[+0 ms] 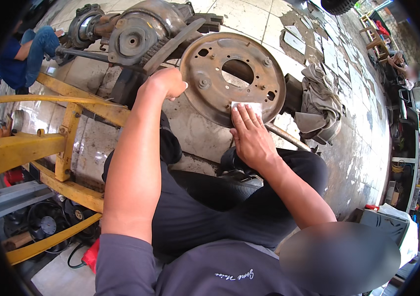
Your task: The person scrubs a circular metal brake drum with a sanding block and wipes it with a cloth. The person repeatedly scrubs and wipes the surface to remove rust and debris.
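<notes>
A round, rusty brake backing plate (210,93) stands tilted before my knees, with a large centre hole and several small studs and holes. On its near rim my right hand (254,135) presses a pale square sheet (255,107), fingers stretched straight over it. The sheet's kind does not show. At the plate's left edge my left hand (167,83) is curled closed, its fingers overlapping the rim. Whatever lies inside that hand is hidden. Behind the plate, to the left, sits a greasy axle housing (155,22) with a flanged hub (132,42).
A yellow metal frame (22,155) stands close on my left, with a black fan (47,224) below it. Grey cloth (318,96) drapes over a part right of the plate. Another person (25,56) sits far left. Broken tiles (336,54) lie on the floor at the far right.
</notes>
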`<action>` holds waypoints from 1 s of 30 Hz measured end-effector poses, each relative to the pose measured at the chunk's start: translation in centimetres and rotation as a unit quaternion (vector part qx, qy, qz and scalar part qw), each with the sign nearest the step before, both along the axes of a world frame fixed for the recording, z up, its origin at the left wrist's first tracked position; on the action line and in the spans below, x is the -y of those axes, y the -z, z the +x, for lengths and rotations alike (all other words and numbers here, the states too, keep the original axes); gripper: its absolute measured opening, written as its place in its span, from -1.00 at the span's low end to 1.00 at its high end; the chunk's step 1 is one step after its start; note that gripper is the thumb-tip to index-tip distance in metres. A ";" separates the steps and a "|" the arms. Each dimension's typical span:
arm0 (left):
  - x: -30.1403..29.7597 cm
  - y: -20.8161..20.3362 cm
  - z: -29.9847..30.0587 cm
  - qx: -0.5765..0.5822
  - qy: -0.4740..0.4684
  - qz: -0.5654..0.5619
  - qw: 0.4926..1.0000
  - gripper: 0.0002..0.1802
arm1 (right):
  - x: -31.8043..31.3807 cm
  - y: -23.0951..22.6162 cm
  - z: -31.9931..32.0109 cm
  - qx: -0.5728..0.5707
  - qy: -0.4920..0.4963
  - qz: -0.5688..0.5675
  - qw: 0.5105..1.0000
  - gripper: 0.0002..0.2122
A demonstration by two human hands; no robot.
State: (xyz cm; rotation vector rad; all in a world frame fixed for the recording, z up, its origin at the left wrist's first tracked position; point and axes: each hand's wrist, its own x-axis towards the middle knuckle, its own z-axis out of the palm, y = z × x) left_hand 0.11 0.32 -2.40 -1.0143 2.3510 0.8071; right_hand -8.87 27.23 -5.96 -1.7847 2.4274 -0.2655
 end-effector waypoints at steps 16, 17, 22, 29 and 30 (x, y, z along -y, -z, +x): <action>0.3 0.6 -0.1 0.000 0.000 -0.006 1.000 -0.56 | 0.0 -0.1 -0.4 0.008 -0.002 0.018 1.000 -0.51; 0.5 0.9 0.0 -0.007 0.001 -0.001 1.000 -0.56 | 0.0 -0.5 -0.6 0.024 -0.009 0.028 0.999 -0.51; 0.3 -0.1 -0.2 0.014 -0.007 0.005 1.000 -0.58 | 0.9 -3.2 -2.1 0.056 0.076 -0.073 0.993 -0.54; 0.4 0.0 -0.2 0.008 -0.012 0.008 1.000 -0.57 | 0.0 0.0 -0.6 0.012 -0.017 0.010 1.000 -0.54; 0.4 -0.3 -0.3 0.010 -0.006 0.006 1.000 -0.58 | 0.2 -0.1 -1.0 0.014 0.012 0.000 1.000 -0.54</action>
